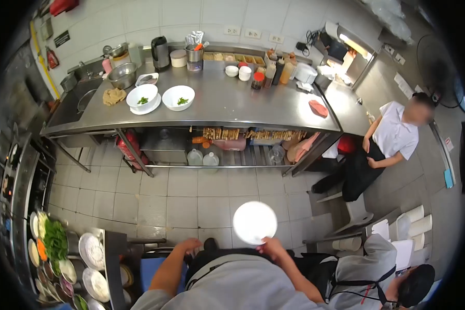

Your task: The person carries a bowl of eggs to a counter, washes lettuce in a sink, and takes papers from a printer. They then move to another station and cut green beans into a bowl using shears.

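Note:
A round white plate (254,221) is in my right hand (270,247), which grips it by its near edge, out in front of my body above the tiled floor. My left hand (191,244) hangs at my other side near my apron, holding nothing, its fingers loosely apart. Across the aisle, on the steel counter (217,106), are two white bowls with chopped green herbs inside: the left bowl (142,95) rests on a white plate (149,107), while the right bowl (178,98) stands directly on the steel.
Sauce bottles (279,71), a kettle (160,53) and a metal bowl (122,76) line the counter. Vegetable containers (67,268) stand at lower left. One person (398,126) sits at right; another in grey (364,268) is close on my right. A fire extinguisher (129,147) stands below.

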Motion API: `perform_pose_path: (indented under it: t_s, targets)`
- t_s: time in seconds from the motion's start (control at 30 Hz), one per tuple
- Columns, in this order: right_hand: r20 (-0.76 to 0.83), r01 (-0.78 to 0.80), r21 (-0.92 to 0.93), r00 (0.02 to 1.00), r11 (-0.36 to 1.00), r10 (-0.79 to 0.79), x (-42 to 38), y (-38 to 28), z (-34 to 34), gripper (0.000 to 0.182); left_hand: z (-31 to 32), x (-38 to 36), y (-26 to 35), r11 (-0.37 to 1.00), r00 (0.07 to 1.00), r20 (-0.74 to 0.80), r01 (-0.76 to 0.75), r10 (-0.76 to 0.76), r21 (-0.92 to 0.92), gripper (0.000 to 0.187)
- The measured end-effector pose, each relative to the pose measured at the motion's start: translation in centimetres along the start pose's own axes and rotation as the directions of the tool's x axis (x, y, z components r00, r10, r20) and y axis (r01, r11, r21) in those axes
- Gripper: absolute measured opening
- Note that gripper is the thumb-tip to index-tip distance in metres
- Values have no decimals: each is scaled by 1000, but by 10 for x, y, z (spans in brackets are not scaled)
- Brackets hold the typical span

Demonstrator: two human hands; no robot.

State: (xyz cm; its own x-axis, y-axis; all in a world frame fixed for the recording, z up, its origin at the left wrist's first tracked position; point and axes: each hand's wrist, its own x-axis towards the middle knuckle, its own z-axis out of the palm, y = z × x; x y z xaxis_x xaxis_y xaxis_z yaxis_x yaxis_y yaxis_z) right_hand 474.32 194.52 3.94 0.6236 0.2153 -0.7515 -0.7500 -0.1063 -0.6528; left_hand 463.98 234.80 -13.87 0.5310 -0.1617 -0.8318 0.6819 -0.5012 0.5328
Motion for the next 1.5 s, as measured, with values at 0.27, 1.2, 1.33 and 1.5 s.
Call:
perform_pose_path:
  t_s: [0.27, 1.2, 1.33, 1.5]
  targets:
    - [-153, 317, 94, 941, 944, -301, 106, -227, -20, 38, -142, 50, 107, 872, 888, -453, -282, 79, -401, 41]
    - [79, 473, 22, 877, 881, -473, 385, -660, -75, 27, -183, 192, 284, 832, 926, -376, -225, 21, -507, 33]
    - [-181, 667, 15, 735, 745, -654, 393, -705, -173, 14, -247, 243, 319, 778, 947, -81, 204, -310, -594, 34]
    - [-400, 759, -114, 555, 640, -729, 424, -816, -289, 18, -269, 246, 390, 758, 940, -314, -107, -135, -644, 38]
